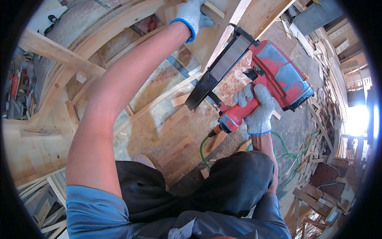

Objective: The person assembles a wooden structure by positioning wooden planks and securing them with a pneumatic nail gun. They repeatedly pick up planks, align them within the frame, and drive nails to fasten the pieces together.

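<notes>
In my right hand, gloved in white with a blue cuff edge, is a worn red and grey-blue nail gun. My fingers are closed round its red handle, and its black magazine slants down to the left. A green air hose runs from the handle's lower end. At the top edge, my gloved left hand grips a pale wooden board of a wooden frame. The picture's edge cuts off part of that hand. Close to the gun's nose, an upright timber of the frame slopes past.
Curved wooden beams and a crossing timber stand at the left. Offcuts lie on the dusty floor, around my knees. Scrap wood is heaped along the right, with more green hose there. Tools lie far left.
</notes>
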Tool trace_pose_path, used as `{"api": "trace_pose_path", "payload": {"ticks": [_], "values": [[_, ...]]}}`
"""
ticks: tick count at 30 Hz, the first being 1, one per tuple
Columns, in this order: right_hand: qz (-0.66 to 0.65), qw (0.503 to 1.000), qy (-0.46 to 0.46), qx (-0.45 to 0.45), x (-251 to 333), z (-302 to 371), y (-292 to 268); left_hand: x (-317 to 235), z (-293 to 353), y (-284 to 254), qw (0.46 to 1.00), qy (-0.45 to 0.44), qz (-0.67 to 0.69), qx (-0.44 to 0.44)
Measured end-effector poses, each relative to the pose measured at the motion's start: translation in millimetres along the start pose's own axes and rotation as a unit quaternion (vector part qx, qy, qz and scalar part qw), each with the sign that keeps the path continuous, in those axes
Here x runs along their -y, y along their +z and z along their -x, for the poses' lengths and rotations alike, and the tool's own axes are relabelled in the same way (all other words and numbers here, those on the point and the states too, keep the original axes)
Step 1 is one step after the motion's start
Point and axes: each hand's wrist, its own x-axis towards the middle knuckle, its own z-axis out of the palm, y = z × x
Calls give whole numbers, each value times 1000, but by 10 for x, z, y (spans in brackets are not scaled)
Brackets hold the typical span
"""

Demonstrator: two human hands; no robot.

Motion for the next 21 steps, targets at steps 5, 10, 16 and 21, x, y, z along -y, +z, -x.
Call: {"api": "trace_pose_path", "payload": {"ticks": [5, 10, 16, 21], "values": [[-12, 999, 2, 34, -62, -36, -127, 35, -20, -26, 1000, 11, -9, 10], [16, 1000, 22, 4, -42, -29, -29, 52, -33, 32, 995, -82, -7, -49], [-4, 1000, 17, 14, -103, -37, -116, 9, 22, 124, 995, -77, -3, -59], [-17, 999, 16, 27, -163, -36, -130, 23, -21, 89, 995, -83, -4, -55]]}}
